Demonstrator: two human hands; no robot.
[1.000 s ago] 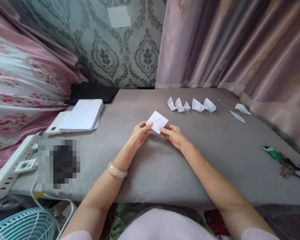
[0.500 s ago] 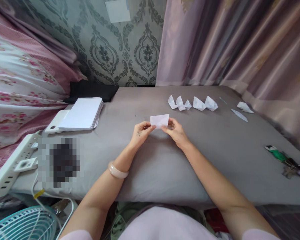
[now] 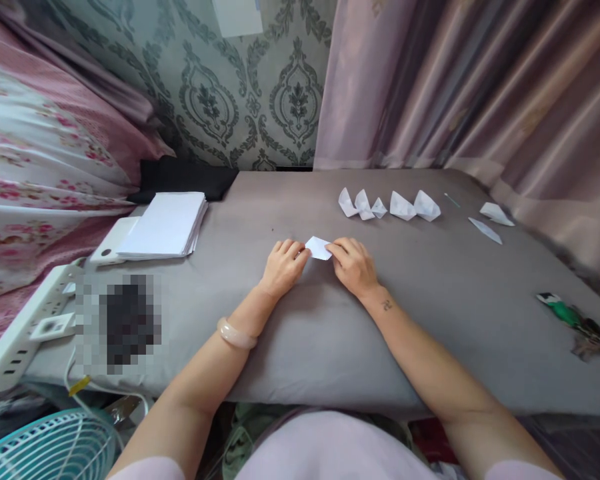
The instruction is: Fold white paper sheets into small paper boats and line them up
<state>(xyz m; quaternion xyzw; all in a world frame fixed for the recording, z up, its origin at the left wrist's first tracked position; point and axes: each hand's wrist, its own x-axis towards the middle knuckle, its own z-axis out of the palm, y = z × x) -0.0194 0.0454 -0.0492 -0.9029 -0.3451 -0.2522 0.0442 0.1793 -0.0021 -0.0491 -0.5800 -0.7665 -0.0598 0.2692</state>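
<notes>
Between my hands is a small piece of folded white paper [image 3: 319, 249], low over the grey-covered table. My left hand [image 3: 284, 265] pinches its left corner, with the fingers closed. At the right corner, my right hand [image 3: 354, 265] grips the paper between thumb and fingers. The paper now shows a pointed, many-sided outline; its underside is hidden. Beyond my right hand stand several folded paper boats [image 3: 403, 206] in a row. Farther right lie a flat folded paper piece [image 3: 485, 231] and another white folded piece [image 3: 497, 214].
A stack of white paper [image 3: 165, 223] sits on the left over a white device [image 3: 111, 243]. A power strip [image 3: 27, 327] runs along the left edge, above a teal fan [image 3: 50, 447]. Keys with a green tag [image 3: 563, 312] lie at the right. A thin stick [image 3: 452, 200] rests near the boats.
The paper has gone from an upright rectangle to a flatter, pointed shape, held lower. Both hands have turned with their backs upward. The view has shifted slightly.
</notes>
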